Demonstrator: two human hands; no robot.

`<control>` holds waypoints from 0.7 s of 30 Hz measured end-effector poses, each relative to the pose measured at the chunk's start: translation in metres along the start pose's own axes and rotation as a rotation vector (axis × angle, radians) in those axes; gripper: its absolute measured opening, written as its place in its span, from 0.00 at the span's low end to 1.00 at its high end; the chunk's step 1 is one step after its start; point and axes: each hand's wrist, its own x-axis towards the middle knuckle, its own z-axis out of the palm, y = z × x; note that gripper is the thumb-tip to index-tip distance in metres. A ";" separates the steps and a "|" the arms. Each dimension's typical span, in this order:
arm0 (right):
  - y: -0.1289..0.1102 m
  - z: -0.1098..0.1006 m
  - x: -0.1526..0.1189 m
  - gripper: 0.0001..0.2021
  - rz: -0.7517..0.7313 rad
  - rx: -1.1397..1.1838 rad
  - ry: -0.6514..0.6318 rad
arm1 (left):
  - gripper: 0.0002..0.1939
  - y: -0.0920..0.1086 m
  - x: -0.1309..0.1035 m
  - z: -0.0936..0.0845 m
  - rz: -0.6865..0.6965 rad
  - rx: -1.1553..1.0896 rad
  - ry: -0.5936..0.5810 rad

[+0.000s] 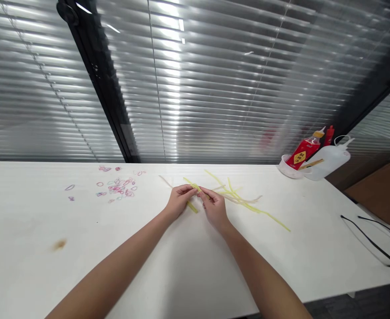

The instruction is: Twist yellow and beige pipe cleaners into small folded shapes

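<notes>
Near the middle of the table, my left hand [179, 200] and my right hand [214, 208] meet with their fingertips pinched together. Between them runs a thin yellow strip [189, 181], gripped by both hands; its material is too small to make out. A yellow end [192, 207] pokes out below my left hand. Beside my right hand lies a loose spread of yellow and pale strips [244, 202]. One pale strip [165, 180] sticks out to the upper left of my left hand. Parts of the held strip are hidden by my fingers.
Small coloured rubber bands [122, 188] lie scattered at the back left of the white table [142, 274]. At the back right, a red bottle [304, 150] stands in a white bowl [290, 170] beside a white squeeze bottle [329, 160]. Black-framed glasses [371, 241] rest at the right edge.
</notes>
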 end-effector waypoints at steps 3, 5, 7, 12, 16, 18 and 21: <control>-0.003 -0.001 -0.001 0.17 -0.013 -0.010 -0.022 | 0.09 0.003 0.000 0.000 0.003 0.019 -0.005; -0.003 -0.001 -0.001 0.16 -0.030 -0.018 -0.039 | 0.09 0.003 0.000 0.000 0.007 0.034 0.001; -0.003 -0.002 -0.001 0.15 -0.052 -0.032 -0.055 | 0.09 0.002 0.000 0.000 0.010 0.046 0.012; -0.001 -0.002 -0.002 0.12 -0.161 -0.135 -0.081 | 0.08 0.001 0.000 -0.003 0.004 0.040 0.034; -0.003 -0.002 -0.002 0.10 -0.290 -0.300 -0.004 | 0.08 0.002 0.000 -0.002 0.008 0.011 0.077; -0.004 -0.002 -0.002 0.10 -0.315 -0.352 0.041 | 0.08 0.002 0.000 -0.001 -0.019 -0.002 0.095; -0.005 -0.004 -0.001 0.10 -0.311 -0.376 0.096 | 0.09 0.002 -0.001 0.001 -0.094 -0.029 0.126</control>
